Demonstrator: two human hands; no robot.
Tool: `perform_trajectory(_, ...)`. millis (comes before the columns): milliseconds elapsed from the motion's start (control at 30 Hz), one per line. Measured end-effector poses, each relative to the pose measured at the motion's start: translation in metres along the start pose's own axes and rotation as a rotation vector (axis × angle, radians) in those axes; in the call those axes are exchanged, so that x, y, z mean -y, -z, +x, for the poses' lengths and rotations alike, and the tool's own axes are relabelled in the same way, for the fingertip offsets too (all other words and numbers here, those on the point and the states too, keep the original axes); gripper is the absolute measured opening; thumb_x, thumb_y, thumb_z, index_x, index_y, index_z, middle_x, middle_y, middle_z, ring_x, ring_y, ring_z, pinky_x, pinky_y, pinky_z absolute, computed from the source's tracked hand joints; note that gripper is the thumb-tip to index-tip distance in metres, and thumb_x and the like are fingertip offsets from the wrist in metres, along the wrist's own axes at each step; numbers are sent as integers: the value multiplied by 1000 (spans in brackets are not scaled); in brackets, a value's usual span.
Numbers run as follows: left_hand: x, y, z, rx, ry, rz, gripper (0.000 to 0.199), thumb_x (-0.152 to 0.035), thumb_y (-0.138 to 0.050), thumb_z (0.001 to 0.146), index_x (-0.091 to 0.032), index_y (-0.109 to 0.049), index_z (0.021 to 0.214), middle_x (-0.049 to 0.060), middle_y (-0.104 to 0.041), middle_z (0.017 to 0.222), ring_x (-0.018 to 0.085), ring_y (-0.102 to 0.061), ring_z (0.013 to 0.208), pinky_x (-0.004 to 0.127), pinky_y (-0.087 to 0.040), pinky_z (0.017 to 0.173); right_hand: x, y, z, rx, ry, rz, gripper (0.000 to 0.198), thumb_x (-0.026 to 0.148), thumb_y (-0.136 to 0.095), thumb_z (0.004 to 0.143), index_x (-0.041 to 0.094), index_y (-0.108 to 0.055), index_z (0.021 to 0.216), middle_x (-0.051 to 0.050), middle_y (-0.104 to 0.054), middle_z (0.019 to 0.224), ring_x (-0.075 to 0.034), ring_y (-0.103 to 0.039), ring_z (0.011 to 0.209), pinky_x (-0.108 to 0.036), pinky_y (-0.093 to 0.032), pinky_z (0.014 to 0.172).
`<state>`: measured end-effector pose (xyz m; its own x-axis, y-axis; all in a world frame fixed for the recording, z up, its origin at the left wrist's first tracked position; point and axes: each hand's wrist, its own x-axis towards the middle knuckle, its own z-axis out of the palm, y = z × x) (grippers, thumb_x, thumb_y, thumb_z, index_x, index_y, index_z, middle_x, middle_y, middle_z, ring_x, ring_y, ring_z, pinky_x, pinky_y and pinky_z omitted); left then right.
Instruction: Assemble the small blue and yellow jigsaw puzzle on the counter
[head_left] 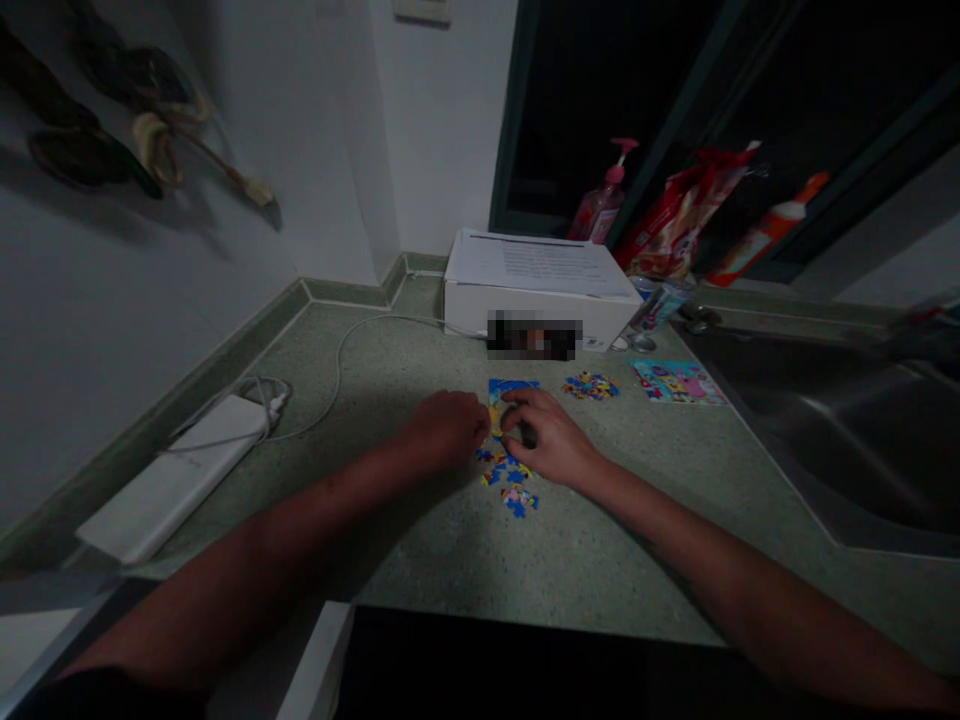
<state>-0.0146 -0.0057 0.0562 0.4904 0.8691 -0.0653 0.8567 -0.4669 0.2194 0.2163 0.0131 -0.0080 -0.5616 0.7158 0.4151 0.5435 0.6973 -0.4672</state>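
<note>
A partly joined jigsaw puzzle (pixel 502 386), blue at the top and yellow below, lies on the counter between my hands. My left hand (pixel 448 428) is at its left edge with the fingers curled in; whatever they may hold is hidden. Over the right side of the puzzle, my right hand (pixel 556 438) curves with thumb and index finger apart, and no piece shows between them. Blue and multicoloured puzzle pieces (pixel 517 498) lie just below, nearer to me. A heap of loose puzzle pieces (pixel 591 386) sits beyond my right hand.
Behind the puzzle stands a white box (pixel 457 305) with a paper on top. A colourful picture card (pixel 679 382) lies at right, beside the metal sink (pixel 847 430). At left are a white power strip (pixel 180 475) and its cable. Bottles and a red bag (pixel 682 215) stand by the window.
</note>
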Motion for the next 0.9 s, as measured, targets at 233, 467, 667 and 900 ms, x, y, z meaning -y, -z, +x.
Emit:
perform_trajectory(233,-4,0,-3,6,40,-58,12,-26,-72,102,-27,-84,105,10,-84,111,31,-77,102,43,-55,93,4,-3,-1,-3,14,48,14,15,-77,87,27,-72,93,-13,-76,134,-37,-73,130,-61,-59,111)
perform_trajectory(467,-4,-1,-2,28,63,-76,17,-33,-73,102,-25,-84,111,9,-83,108,30,-77,102,40,-55,91,1,-5,-1,-5,-7,58,17,14,-79,85,28,-72,93,-11,-76,135,-35,-73,130,-61,-57,113)
perform_trajectory(667,-5,1,-2,49,99,-105,19,-28,-71,99,-27,-84,112,9,-84,111,29,-77,101,39,-53,86,2,-5,-2,-4,-3,48,19,16,-79,88,29,-75,101,-13,-74,137,-37,-71,133,-61,-58,114)
perform_trajectory(900,-5,2,0,80,99,-108,21,-27,-68,96,-26,-84,111,8,-83,108,28,-76,98,37,-49,79,4,-7,1,10,0,36,23,14,-78,86,28,-77,103,-13,-74,138,-36,-70,135,-62,-58,116)
